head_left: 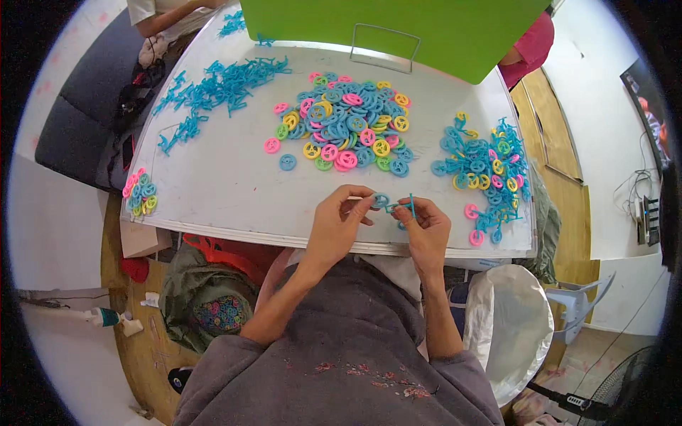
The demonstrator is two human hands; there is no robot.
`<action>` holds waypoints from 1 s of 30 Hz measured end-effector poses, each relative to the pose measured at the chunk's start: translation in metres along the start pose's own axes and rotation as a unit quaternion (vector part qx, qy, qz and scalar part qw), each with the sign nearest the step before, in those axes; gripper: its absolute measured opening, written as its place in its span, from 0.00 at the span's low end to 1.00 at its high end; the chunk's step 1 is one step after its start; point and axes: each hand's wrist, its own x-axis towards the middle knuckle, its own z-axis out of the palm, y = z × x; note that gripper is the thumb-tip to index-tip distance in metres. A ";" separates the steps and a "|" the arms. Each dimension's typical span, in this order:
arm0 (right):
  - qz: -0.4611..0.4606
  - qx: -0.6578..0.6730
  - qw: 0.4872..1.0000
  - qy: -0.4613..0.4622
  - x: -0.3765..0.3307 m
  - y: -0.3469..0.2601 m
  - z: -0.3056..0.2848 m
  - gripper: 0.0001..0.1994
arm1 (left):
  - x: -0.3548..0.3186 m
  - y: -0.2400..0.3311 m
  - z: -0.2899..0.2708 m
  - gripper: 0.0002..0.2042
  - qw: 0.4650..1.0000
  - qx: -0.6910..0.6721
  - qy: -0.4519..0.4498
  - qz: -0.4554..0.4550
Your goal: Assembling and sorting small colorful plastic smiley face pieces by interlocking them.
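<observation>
from the head view, both hands are up over the near edge of the white table [234, 188], and they're close together! the left hand [335, 226] has thumb and fingers pinched on a blue wheel [381, 201], held just in front of its fingertips. and across the small gap, the right hand [429, 231] grips a thin blue stem piece [412, 206] between thumb and fingers, the two parts right beside each other; whether they touch, i cannot tell. just under the right fingertips, a second blue disc [401, 226] peeks out, partly hidden.

straight ahead of the hands, a big mound of blue, pink, yellow and green wheels [355, 122]! beyond it to the left hand's far side, a scatter of blue stem parts [227, 89]. out right of the right hand, a tangled heap of stems and wheels [490, 177]. far left of the left hand, at the table corner, a small wheel cluster [141, 192]. and well beyond both hands stands a green board [320, 25], a red sleeve [534, 46] at its right!
</observation>
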 end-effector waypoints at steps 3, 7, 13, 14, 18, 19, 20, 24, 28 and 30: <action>-0.003 -0.014 1.000 0.008 -0.001 0.001 0.000 0.08 | -0.001 -0.004 -0.001 0.09 0.999 -0.041 -0.008 0.012; -0.006 0.002 1.000 0.008 -0.001 0.000 0.001 0.07 | -0.002 0.002 -0.001 0.11 0.999 -0.041 -0.026 0.015; -0.004 -0.002 1.000 -0.018 -0.001 0.002 0.002 0.07 | 0.001 0.000 0.001 0.11 0.999 -0.034 -0.028 0.026; -0.002 -0.006 1.000 -0.022 -0.001 0.003 0.001 0.07 | 0.002 -0.002 0.000 0.11 0.998 -0.039 -0.037 0.026; 0.002 -0.010 0.999 -0.038 0.000 0.006 -0.003 0.06 | 0.003 -0.005 -0.005 0.11 0.997 0.001 -0.063 0.046; 0.002 -0.010 0.999 -0.038 0.001 0.007 -0.004 0.06 | 0.003 -0.005 -0.006 0.11 0.997 0.001 -0.064 0.045; 0.005 -0.011 0.999 -0.046 0.001 0.008 -0.005 0.07 | 0.005 -0.005 -0.007 0.11 0.997 0.013 -0.064 0.047; 0.035 -0.004 0.997 -0.068 0.005 0.007 -0.008 0.08 | 0.002 -0.002 -0.006 0.11 0.995 0.075 -0.044 0.054; 0.105 -0.014 0.990 -0.092 0.010 0.000 -0.013 0.09 | 0.000 0.003 -0.002 0.11 0.991 0.108 -0.035 0.072; 0.109 0.042 0.988 -0.101 0.011 -0.001 -0.012 0.08 | 0.002 -0.006 -0.001 0.11 0.981 0.127 -0.035 0.145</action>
